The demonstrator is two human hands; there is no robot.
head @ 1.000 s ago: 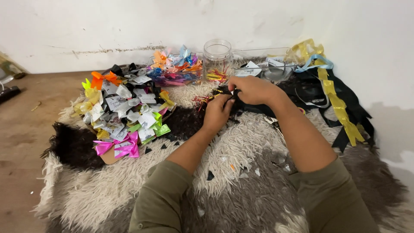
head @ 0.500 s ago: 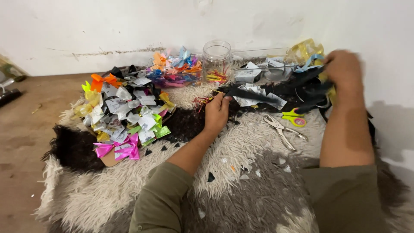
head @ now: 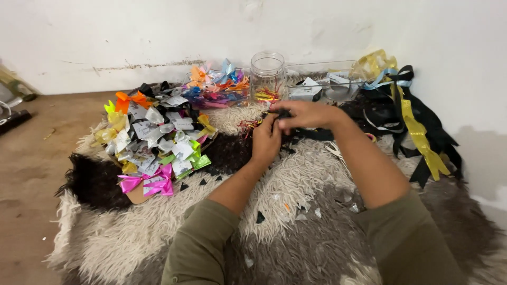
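Black ribbon (head: 282, 113) sits pinched between both hands, up over the rug (head: 296, 174) near the jar (head: 267, 74). The right hand (head: 309, 113) lies across the top, fingers closed on it — the left hand (head: 266, 140) grips just below, fingers curled shut.

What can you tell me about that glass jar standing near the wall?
The jar is clear glass, round, with a thick rolled rim and no lid on it. It stands upright on the shaggy rug, close to the white wall. Inside, at the bottom, lies a small bundle of thin red and yellow strips; the rest looks empty. A heap of coloured bows sits to one side, a clear tray to the other. Neither hand touches it; the right hand is nearest, just in front.
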